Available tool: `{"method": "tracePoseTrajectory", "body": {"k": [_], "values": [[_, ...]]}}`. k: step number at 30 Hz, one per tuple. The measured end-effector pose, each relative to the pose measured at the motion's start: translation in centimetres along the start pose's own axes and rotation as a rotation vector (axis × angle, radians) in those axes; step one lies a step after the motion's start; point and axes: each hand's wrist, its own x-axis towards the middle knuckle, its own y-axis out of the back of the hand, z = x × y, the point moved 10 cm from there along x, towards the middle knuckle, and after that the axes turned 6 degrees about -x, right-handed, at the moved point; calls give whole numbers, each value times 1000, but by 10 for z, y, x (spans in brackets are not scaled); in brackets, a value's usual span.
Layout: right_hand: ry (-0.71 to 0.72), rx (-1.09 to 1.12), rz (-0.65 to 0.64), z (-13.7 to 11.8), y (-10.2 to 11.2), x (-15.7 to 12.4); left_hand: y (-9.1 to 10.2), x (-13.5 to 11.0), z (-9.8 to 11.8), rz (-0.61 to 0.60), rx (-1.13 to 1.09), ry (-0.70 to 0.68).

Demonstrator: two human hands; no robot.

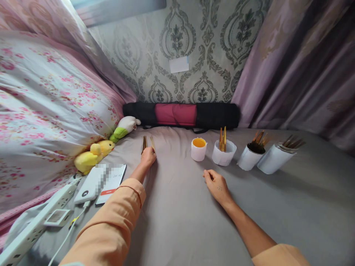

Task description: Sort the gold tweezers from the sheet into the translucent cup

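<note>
My left hand (148, 156) reaches forward over the grey sheet (177, 221), closed round a few thin brown sticks (148, 143) that stand up above its fingers. My right hand (216, 185) rests on the sheet with its fingers curled loosely, holding nothing I can see. Just beyond it stands a row of white cups: one with a yellow-orange inside (199, 148), one holding upright sticks (223, 151), and two tilted ones (250, 155) (273, 157) filled with more sticks.
A floral quilt (41, 111) rises on the left with yellow (93, 154) and green-white (124, 127) soft toys beside it. A phone (111, 183), power bank (88, 186) and power strip (36, 221) lie front left. A black-and-red bag (180, 115) lies along the wall; curtains hang right.
</note>
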Motion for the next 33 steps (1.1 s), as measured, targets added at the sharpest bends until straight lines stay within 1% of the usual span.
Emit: {"method": "tracePoseTrajectory", "body": {"k": [33], "values": [[-2, 13, 7, -2, 2, -1, 3, -2, 2, -22, -30, -4]]}}
